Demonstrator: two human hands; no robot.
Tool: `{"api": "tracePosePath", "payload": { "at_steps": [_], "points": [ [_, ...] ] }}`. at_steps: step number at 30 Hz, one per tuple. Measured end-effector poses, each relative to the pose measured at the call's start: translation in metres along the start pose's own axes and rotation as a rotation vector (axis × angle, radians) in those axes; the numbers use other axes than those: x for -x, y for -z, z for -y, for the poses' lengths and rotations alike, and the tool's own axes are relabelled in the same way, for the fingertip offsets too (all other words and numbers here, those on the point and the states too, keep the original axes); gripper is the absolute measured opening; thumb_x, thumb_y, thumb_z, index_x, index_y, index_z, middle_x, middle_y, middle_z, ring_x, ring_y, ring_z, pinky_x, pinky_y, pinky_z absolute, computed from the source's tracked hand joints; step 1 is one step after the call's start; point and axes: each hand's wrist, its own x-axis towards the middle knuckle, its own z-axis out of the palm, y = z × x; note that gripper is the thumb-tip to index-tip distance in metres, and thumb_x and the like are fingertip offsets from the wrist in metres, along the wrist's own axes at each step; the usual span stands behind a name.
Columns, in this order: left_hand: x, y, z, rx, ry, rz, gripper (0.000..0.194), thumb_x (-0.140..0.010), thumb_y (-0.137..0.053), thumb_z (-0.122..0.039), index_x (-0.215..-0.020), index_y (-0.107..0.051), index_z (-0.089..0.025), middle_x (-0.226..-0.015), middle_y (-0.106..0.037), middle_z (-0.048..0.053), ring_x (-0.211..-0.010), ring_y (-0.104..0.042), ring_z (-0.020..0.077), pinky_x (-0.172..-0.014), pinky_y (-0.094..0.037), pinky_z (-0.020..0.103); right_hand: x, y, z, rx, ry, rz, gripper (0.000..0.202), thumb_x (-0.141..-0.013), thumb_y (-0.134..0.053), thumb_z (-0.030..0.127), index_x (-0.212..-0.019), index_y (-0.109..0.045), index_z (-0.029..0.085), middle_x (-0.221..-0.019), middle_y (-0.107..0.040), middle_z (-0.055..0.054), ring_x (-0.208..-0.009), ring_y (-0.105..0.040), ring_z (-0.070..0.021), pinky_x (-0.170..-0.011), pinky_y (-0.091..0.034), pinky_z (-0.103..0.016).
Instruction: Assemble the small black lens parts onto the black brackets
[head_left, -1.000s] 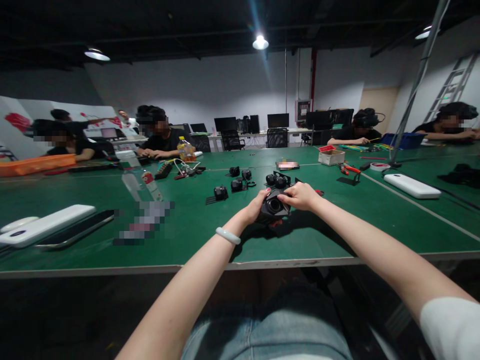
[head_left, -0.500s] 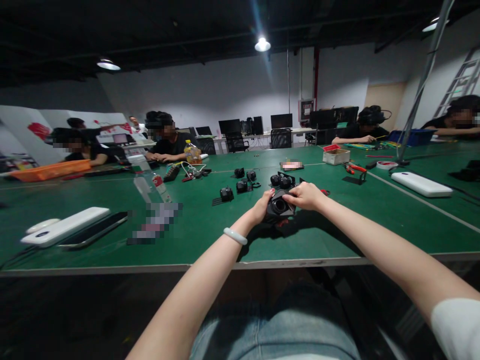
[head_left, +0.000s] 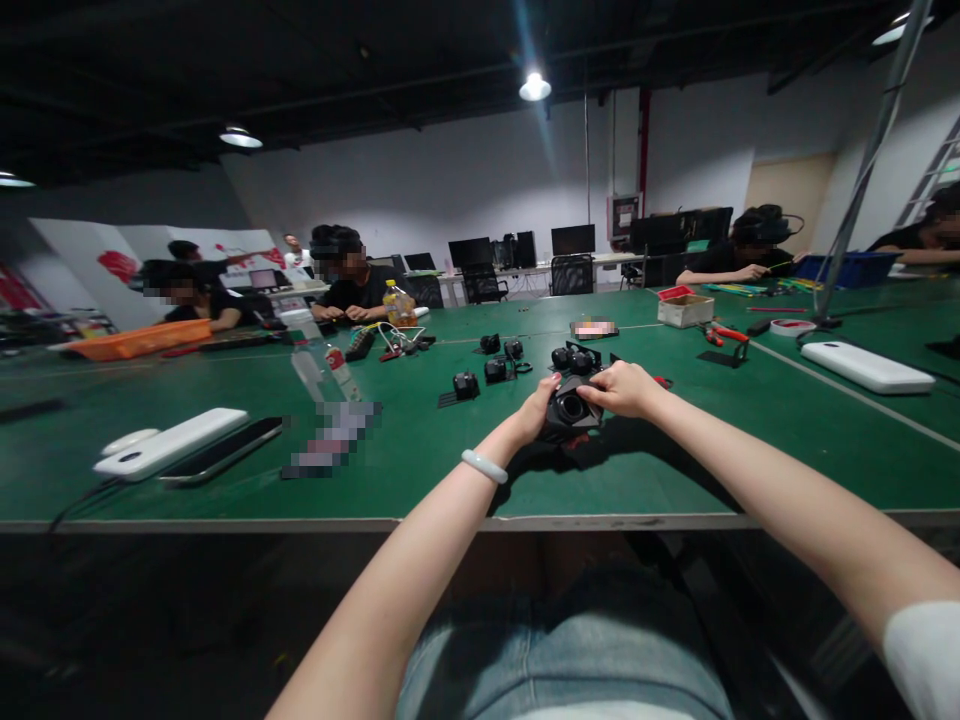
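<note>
Between my two hands is a black angular housing with a round lens-like opening [head_left: 571,408], held above the green table [head_left: 420,455]. My left hand [head_left: 535,408] grips its left side, with the thumb at the top edge. My right hand [head_left: 624,389] grips the upper right side, its thumb lying across the front face. Just beyond are several black lens-like parts [head_left: 576,358] in a cluster. More of these black round parts [head_left: 496,370] stand farther left, one of them [head_left: 465,385] on a thin ribbed strip.
On the left lie a white power bank [head_left: 176,442], a dark phone [head_left: 225,452] and a clear bottle [head_left: 313,365]. To the right are red-handled pliers [head_left: 726,336], a small box [head_left: 685,310] and another white power bank [head_left: 866,367]. Co-workers sit across the table.
The view has shifted slightly left, so everything sits a little farther right. Both hands keep their hold on the black housing, with hardly any change of grip.
</note>
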Motion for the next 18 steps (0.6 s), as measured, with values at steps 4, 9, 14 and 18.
{"api": "tracePosePath", "payload": {
  "at_steps": [4,9,14,18],
  "points": [
    [0.001,-0.004,-0.002,0.045,0.051,-0.015,0.06,-0.074,-0.02,-0.053,-0.07,-0.057,-0.007,-0.048,-0.057,0.006,-0.047,-0.051,0.0136,-0.05,-0.038,0.024,0.0,-0.001,-0.001,0.001,-0.011,0.017,0.061,-0.072,-0.017,0.059,-0.06,-0.06,0.017,-0.06,-0.06,-0.004,-0.056,-0.052,-0.0115,-0.046,-0.022,-0.021],
    [0.003,-0.01,-0.005,0.079,0.159,0.036,0.066,-0.072,-0.017,-0.058,-0.068,-0.057,-0.006,-0.047,-0.057,0.008,-0.044,-0.051,0.0137,-0.049,-0.038,0.024,0.0,0.004,-0.004,0.019,0.005,0.018,0.062,-0.071,-0.017,0.06,-0.059,-0.06,0.017,-0.06,-0.06,-0.004,-0.056,-0.052,-0.0117,-0.046,-0.022,-0.021],
    [0.003,-0.014,-0.007,0.098,0.194,-0.017,0.065,-0.072,-0.017,-0.057,-0.072,-0.057,-0.005,-0.046,-0.057,0.008,-0.044,-0.051,0.0133,-0.05,-0.039,0.025,0.0,0.008,-0.006,0.013,0.0,0.043,0.062,-0.071,-0.016,0.06,-0.061,-0.059,0.017,-0.06,-0.06,-0.004,-0.055,-0.051,-0.0116,-0.046,-0.022,-0.02],
    [0.001,-0.016,-0.006,0.126,0.19,-0.067,0.061,-0.073,-0.018,-0.055,-0.076,-0.056,-0.007,-0.049,-0.058,0.007,-0.045,-0.051,0.0137,-0.051,-0.04,0.025,-0.001,0.008,-0.004,0.024,-0.016,0.047,0.062,-0.071,-0.017,0.061,-0.062,-0.06,0.017,-0.061,-0.06,-0.004,-0.056,-0.052,-0.0126,-0.047,-0.023,-0.021]
  ]
}}
